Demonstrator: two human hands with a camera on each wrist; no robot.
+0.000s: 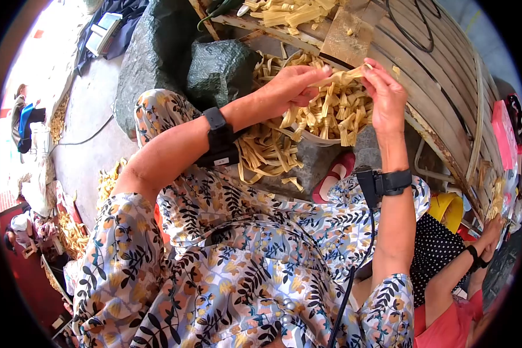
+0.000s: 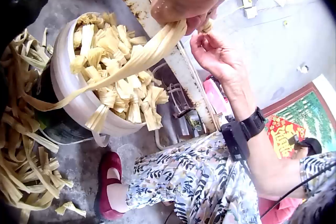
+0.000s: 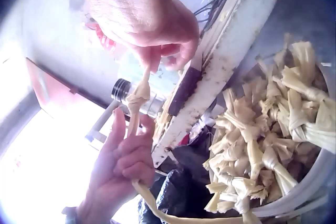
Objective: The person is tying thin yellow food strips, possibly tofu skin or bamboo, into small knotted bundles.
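Observation:
A long, flat, pale-yellow strip stretches between both hands, with a knot tied in it. The left hand grips the strip below the knot, fingers curled round it, and its long tail hangs down past the bucket. On the other side of the knot, the right hand pinches the short end between thumb and fingers. Under the hands stands a round white-rimmed bucket heaped with knotted strips. Loose strips lie in a pile beside the bucket.
A slatted bench with a rusty metal edge runs beyond the bucket, bearing a wooden board and more yellow pieces. Dark green sacks stand at the left. Another person's arm shows at lower right.

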